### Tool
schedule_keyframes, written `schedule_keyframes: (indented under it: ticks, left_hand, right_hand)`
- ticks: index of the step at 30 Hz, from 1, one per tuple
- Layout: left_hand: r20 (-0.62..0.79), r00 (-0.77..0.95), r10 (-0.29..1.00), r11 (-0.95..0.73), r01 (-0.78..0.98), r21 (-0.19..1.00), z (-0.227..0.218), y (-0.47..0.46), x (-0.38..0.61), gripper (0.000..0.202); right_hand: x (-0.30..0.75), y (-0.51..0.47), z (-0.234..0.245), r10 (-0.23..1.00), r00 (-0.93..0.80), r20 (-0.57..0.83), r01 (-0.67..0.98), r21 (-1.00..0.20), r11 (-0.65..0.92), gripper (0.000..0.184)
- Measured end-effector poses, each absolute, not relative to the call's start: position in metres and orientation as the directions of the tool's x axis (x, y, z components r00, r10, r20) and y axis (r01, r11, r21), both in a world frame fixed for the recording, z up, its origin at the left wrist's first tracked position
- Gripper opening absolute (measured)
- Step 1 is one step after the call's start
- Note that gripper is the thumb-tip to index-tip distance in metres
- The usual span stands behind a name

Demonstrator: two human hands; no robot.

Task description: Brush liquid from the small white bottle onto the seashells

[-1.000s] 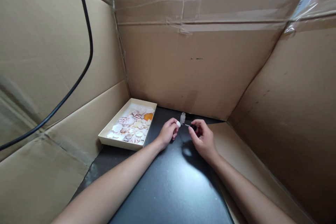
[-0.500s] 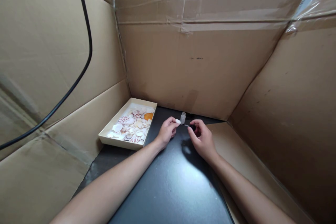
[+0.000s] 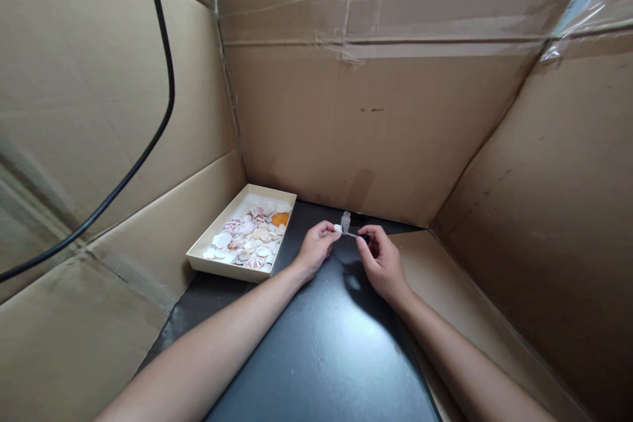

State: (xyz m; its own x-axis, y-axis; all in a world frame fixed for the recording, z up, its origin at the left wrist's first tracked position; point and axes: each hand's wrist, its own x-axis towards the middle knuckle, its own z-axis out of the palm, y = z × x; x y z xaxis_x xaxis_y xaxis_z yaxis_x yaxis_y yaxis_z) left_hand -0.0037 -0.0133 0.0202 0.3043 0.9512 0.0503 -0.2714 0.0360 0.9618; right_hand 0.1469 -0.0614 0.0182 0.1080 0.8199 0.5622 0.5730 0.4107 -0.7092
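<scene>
Between thumb and fingers, my left hand (image 3: 315, 247) pinches a small white shell (image 3: 338, 229). My right hand (image 3: 380, 257) is closed on the black cap of a thin applicator brush (image 3: 350, 234). The brush's stem points left, and its tip meets the shell or lies right at it. Just behind the hands a small clear glass bottle (image 3: 345, 221) stands upright with its neck uncovered. Left of my left hand is a shallow cream tray (image 3: 225, 270) of seashells (image 3: 254, 231), white, striped and one orange.
The dark tabletop (image 3: 316, 362) is hemmed in by cardboard walls (image 3: 376, 145) at the back and both sides. A flat cardboard piece (image 3: 425, 264) lies at the right. A black cable (image 3: 163, 46) hangs along the left wall.
The left hand has turned slightly and brought the shell a little right, against or close to the brush tip. More of the brush's stem shows now. Tray and bottle have stayed put.
</scene>
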Motion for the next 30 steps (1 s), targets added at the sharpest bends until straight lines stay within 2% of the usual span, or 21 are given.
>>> schedule_keyframes:
  ticks: [4, 8, 16, 30]
  left_hand:
    - [0.049, 0.309, 0.95, 0.038, -0.27, 0.962, 0.0203, -0.0129, -0.0041, 0.026]
    - [0.039, 0.312, 0.949, 0.055, -0.287, 0.956, 0.0196, -0.0117, -0.0042, 0.023]
    - [0.007, 0.312, 0.95, 0.1, -0.327, 0.94, 0.017, -0.0089, -0.0063, 0.017]
    - [0.024, 0.301, 0.953, 0.075, -0.313, 0.947, 0.0188, -0.0102, -0.0062, 0.012]
  right_hand:
    - [0.1467, -0.0609, 0.0176, 0.818, 0.104, 0.566, 0.616, -0.682, 0.393, 0.015]
    - [0.1466, -0.0615, 0.018, 0.825, 0.098, 0.557, 0.562, -0.715, 0.416, 0.015]
    - [0.1464, -0.0619, 0.0181, 0.823, 0.084, 0.561, 0.568, -0.706, 0.424, 0.015]
    - [0.1432, -0.064, 0.0181, 0.822, 0.016, 0.569, 0.572, -0.68, 0.459, 0.016]
